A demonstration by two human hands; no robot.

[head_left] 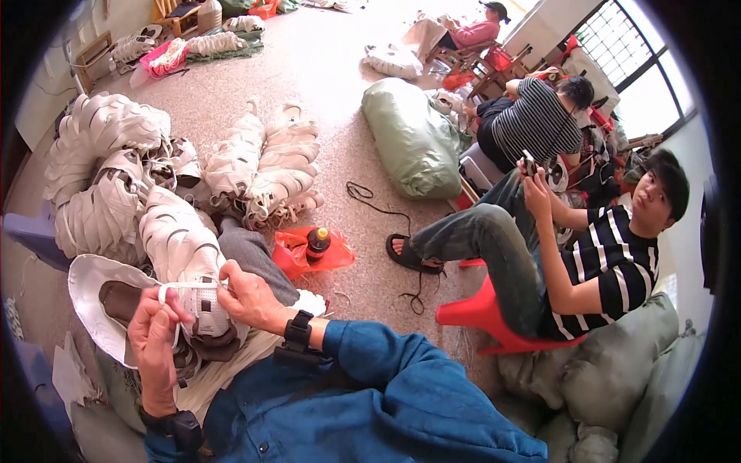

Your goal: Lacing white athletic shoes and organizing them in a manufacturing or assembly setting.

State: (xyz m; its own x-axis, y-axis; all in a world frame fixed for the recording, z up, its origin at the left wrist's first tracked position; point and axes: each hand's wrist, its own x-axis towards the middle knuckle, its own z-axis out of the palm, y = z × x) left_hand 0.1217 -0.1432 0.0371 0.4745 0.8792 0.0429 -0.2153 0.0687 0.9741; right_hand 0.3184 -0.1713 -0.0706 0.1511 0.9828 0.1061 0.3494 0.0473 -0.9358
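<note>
A white shoelace [184, 285] runs in a loop between my two hands, over the tongue end of a white shoe upper [207, 320] in my lap. My left hand [156, 343] is closed, thumb and fingers pinching the lace at the left. On the right side of the upper, my right hand [253, 299] has its fingers closed at the lace's other end. The upper sits at the near end of a nested row of white uppers [176, 238]. A white hat-like piece with a brown inside [86, 297] lies left of my hands.
More nested uppers [108, 147] are piled ahead. A dark bottle [317, 244] stands on an orange plastic bag [289, 258]. At right a person holding a phone [529, 162] sits on a red stool [494, 312]. Green sacks [413, 139] and other seated people are farther off.
</note>
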